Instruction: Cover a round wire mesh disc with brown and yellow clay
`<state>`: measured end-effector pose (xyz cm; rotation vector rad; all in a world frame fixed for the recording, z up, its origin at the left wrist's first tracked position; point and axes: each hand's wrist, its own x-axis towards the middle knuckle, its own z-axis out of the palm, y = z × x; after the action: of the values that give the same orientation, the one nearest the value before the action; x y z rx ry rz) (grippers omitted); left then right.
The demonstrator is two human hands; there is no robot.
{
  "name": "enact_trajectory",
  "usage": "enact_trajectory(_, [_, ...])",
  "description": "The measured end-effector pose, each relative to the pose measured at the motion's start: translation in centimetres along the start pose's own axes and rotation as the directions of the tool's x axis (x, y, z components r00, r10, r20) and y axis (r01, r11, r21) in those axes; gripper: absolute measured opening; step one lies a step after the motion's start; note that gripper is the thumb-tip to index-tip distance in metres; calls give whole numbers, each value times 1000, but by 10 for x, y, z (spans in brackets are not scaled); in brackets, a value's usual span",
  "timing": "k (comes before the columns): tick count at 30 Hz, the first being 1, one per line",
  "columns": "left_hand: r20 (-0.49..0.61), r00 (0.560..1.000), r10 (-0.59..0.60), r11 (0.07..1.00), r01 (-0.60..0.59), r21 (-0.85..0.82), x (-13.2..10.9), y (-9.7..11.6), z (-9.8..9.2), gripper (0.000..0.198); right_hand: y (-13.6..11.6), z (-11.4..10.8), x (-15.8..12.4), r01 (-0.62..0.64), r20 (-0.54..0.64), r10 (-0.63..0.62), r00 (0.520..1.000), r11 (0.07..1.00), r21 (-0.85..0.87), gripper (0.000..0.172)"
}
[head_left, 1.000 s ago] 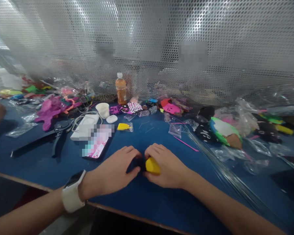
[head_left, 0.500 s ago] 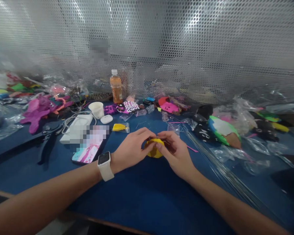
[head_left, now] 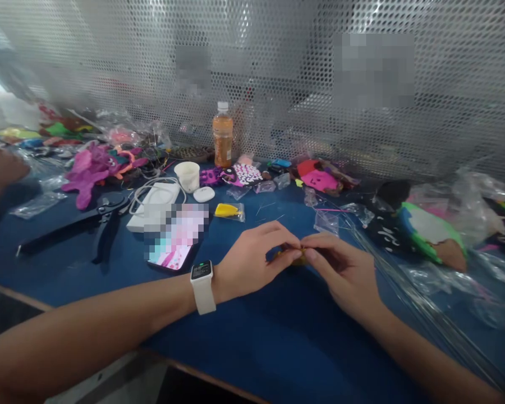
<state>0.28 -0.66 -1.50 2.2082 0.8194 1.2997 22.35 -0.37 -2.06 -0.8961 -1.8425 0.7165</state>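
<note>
A small yellow piece (head_left: 295, 258) is pinched between the fingertips of both hands, mostly hidden by them. My left hand (head_left: 256, 259), with a white-banded watch on its wrist, grips it from the left. From the right, my right hand (head_left: 345, 270) holds it with thumb and index finger. The fingertips of the two hands nearly touch. Beyond my left hand lies a yellow piece in a clear bag (head_left: 227, 210). Thin wires (head_left: 408, 292) run along the table to the right of my right hand.
A phone (head_left: 180, 238), white box with cable (head_left: 155, 206), cup (head_left: 188, 177), white case (head_left: 204, 194) and cutting tool (head_left: 96, 216) lie left. Behind stand a bottle (head_left: 223, 137) and perforated screen (head_left: 269, 73). Colourful clay figures surround them. Another person's hand (head_left: 4, 165) is far left.
The view has shifted, so the table's things appear farther right or left-shifted ones re-enter. The yellow piece now shows less between my fingers. Another person's hand has appeared at the left edge.
</note>
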Motion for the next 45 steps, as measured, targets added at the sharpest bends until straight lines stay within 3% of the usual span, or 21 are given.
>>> enact_trajectory(10, [-82,989,-126,988,118,-100,3,4,6,13,0,4,1,24,-45,-25,999,1000,-7,8])
enact_trajectory(15, [-107,975,-194,976,181,-122,3,7,8,4,1,3,0,15,-57,-15,998,1000,0,8])
enact_trajectory(23, [-104,974,-201,964,178,-199,1,3,10,4,1,3,-1,85,-81,-87,993,996,-37,11])
enact_trajectory(36, [-106,982,-157,974,136,-181,2,2,9,5,1,5,-1,109,-74,-114,991,992,-71,12])
enact_trajectory(45, [-100,977,-190,969,170,-182,2,0,7,8,-5,4,0,154,-89,-174,981,968,-197,15])
